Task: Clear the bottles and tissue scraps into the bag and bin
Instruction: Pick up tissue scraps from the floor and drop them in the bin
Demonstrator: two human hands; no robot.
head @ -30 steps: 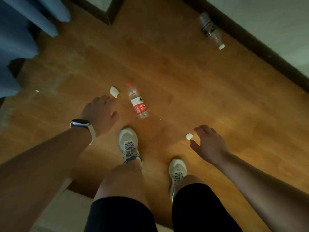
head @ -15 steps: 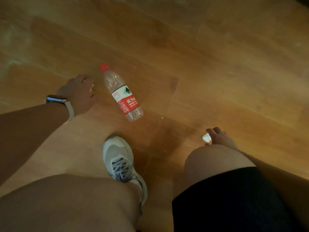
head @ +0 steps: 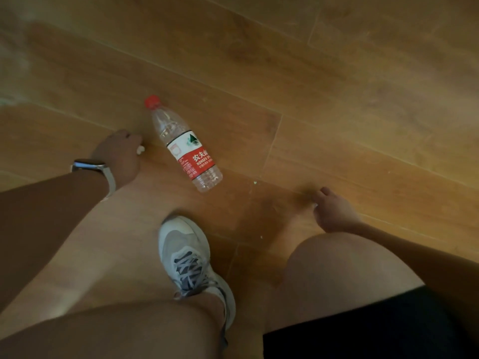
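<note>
L hand [head: 118,156]: arm extended fwd and down at left, fingers curled under, closed on small white scrap [head: 140,150] at fingertips. R hand [head: 333,211]: low at right, beyond bent R knee, fingers curled in; contents not visible. Both knees bent, crouched.

Warm, dimly lit wood-plank floor [head: 337,86]
</note>
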